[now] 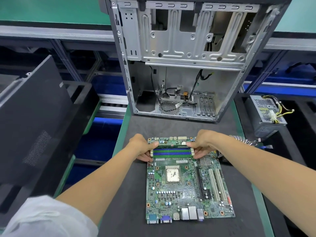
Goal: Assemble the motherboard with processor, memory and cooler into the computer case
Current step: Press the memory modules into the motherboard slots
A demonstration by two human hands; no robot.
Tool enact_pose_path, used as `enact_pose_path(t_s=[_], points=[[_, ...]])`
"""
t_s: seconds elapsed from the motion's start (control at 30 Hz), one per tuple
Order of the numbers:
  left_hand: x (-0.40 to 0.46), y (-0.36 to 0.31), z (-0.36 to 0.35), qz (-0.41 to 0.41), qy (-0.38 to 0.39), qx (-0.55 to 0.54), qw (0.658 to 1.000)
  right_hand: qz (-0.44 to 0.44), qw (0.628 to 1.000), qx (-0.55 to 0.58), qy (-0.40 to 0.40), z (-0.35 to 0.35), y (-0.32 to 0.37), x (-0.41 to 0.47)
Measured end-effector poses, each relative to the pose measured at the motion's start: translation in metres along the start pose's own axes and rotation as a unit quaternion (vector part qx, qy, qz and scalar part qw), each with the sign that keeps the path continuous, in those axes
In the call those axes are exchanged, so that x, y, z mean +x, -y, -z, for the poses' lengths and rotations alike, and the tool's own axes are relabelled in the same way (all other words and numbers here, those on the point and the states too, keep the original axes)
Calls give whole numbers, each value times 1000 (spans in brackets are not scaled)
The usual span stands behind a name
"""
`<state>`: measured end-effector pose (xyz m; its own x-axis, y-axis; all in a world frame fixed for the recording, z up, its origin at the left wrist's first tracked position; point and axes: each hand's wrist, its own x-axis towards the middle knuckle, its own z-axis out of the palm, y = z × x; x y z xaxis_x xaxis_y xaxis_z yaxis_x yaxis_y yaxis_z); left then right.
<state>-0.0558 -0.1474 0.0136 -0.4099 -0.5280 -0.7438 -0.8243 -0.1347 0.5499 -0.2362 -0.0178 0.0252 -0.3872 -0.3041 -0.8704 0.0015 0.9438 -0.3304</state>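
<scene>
A green motherboard (pixel 186 190) lies flat on the dark mat, with the processor (pixel 173 174) seated in its socket near the middle. At the board's far end, a green memory stick (pixel 171 143) stands on edge over the blue and green memory slots (pixel 171 152). My left hand (pixel 142 147) pinches its left end and my right hand (pixel 204 144) pinches its right end. The open, empty computer case (pixel 184 62) stands beyond the board. The finned cooler (pixel 242 140) is partly hidden behind my right forearm.
A black side panel (pixel 32 120) leans at the left. A grey power supply (pixel 268 113) with yellow wires sits at the right. Loose cables hang inside the case. The mat has green edges, with blue bins below on the left.
</scene>
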Motion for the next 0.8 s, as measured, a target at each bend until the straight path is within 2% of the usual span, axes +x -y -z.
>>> enact_pose_path(t_s=[0.17,0.8], points=[[8,-4,-3,17,-13,51,998,6,1000,2,-1,-2,4,-2],[21,-6,-1,53,-2,70,996,-23,1000,5,1,-5,8,-7]])
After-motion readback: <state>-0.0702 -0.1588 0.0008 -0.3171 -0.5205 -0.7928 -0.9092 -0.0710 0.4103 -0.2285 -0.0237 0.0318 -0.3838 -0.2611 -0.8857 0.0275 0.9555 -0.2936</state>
